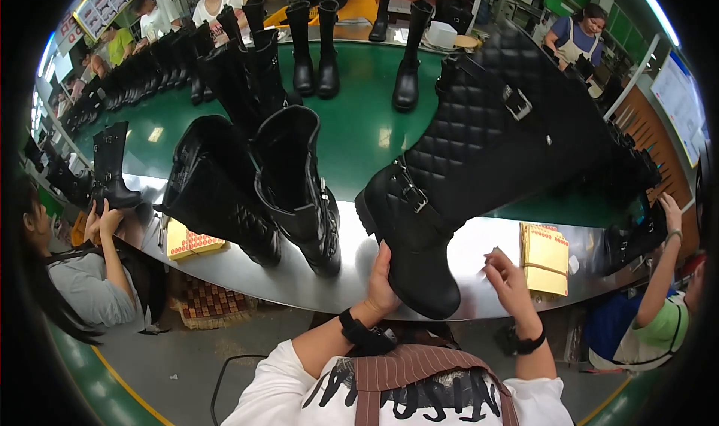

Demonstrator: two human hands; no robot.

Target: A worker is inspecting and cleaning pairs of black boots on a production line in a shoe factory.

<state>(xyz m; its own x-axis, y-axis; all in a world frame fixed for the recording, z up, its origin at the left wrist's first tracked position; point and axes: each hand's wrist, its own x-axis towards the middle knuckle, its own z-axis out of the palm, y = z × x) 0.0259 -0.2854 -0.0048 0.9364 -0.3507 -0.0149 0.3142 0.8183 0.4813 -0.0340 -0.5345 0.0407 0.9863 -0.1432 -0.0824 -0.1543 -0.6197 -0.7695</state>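
My left hand (382,280) grips the sole and toe of a tall black quilted boot (479,149) with buckle straps, holding it tilted over the metal table edge (314,287). The boot's shaft leans up and to the right. My right hand (509,284) hovers just right of the boot's toe, fingers pinched together; what they pinch is too small to tell. A stack of yellow sticker sheets (547,257) lies on the metal edge just right of that hand.
Two upright black boots (296,190) (217,190) stand left of my hands, with another yellow sticker stack (191,242) beside them. Several more boots stand along the green conveyor (359,126). People work at my left (97,269), right (651,306), and across the belt.
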